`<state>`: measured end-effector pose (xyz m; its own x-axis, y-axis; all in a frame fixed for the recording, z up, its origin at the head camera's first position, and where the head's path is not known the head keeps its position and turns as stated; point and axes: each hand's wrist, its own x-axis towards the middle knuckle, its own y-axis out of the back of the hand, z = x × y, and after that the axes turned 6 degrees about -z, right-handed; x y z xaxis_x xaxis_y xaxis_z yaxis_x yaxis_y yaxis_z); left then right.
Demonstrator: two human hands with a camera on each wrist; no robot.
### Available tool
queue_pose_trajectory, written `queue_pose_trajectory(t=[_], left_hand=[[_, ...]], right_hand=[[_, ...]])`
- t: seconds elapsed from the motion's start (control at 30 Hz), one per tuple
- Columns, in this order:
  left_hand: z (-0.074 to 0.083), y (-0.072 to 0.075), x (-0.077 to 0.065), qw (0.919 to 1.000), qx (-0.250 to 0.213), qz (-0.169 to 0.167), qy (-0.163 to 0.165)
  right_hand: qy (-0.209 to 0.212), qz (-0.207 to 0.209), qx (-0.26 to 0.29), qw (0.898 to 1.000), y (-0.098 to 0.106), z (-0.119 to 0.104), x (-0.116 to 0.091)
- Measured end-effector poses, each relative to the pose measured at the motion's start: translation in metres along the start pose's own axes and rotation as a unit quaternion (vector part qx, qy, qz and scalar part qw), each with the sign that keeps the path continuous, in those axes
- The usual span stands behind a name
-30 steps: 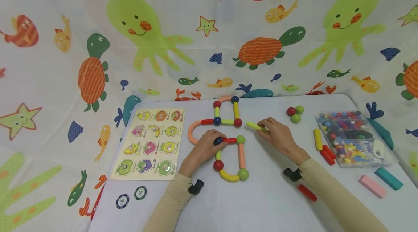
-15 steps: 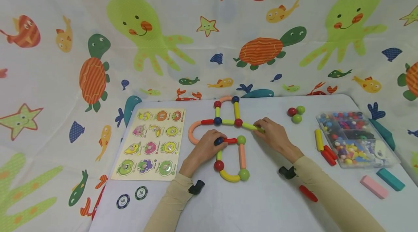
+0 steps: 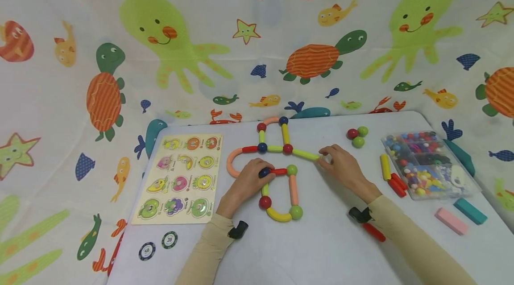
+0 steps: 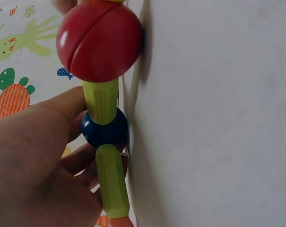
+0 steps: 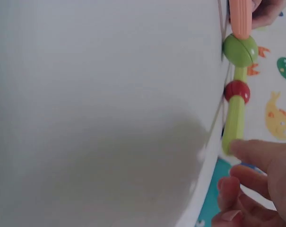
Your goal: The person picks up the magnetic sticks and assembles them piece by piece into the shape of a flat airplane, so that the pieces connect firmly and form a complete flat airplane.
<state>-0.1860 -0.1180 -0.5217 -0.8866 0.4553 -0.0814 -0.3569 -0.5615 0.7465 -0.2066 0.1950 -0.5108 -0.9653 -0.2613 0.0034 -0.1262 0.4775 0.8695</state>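
Left hand [image 3: 246,182]: set on the dark blue ball [image 3: 264,172] at the left end of the short red stick [image 3: 279,171], fingers curled about that ball; in the left wrist view the same blue ball [image 4: 104,127] is seen between two green sticks, fingers behind it. Right hand [image 3: 343,165]: fingertips are pinched on the outer end of the yellow-green stick [image 3: 306,154], whose inner end is met by the red ball [image 3: 287,149].

The stick-and-ball figure [image 3: 277,167] is laid flat near the middle of the table [image 3: 321,249], nearer its far edge. Already joined, as judged: an upper square with a pink arc on top, a pink loop to the left, a lower loop closed by a yellow curve between a red and a green ball. The stick under the right hand is only attached at one end; no ball is seen on its free end.

Left unused: three loose balls [image 3: 356,136] towards the far right corner, spare yellow and red sticks [image 3: 391,177] beside the bead box [image 3: 427,164] at the right edge, one red stick [image 3: 374,232] under the right sleeve. A fruit puzzle board [image 3: 180,178] is lying along the left edge.
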Motion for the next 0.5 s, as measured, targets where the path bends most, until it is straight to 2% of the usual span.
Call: queue_pose_trajectory(t=[0.17,0.33,0.5], left_hand=[[0.000,0.000,0.000,1.0000,0.000,0.007,-0.003],[0.000,-0.001,0.001,1.0000,-0.001,0.008,0.002],[0.000,-0.001,0.001,1.0000,-0.001,0.010,0.001]], right_hand=[[-0.019,0.033,0.003,0.999,0.012,0.021,-0.020],[-0.023,0.098,0.007,0.995,0.028,0.042,-0.043],[-0.062,0.127,0.003,0.990,0.043,0.057,-0.065]])
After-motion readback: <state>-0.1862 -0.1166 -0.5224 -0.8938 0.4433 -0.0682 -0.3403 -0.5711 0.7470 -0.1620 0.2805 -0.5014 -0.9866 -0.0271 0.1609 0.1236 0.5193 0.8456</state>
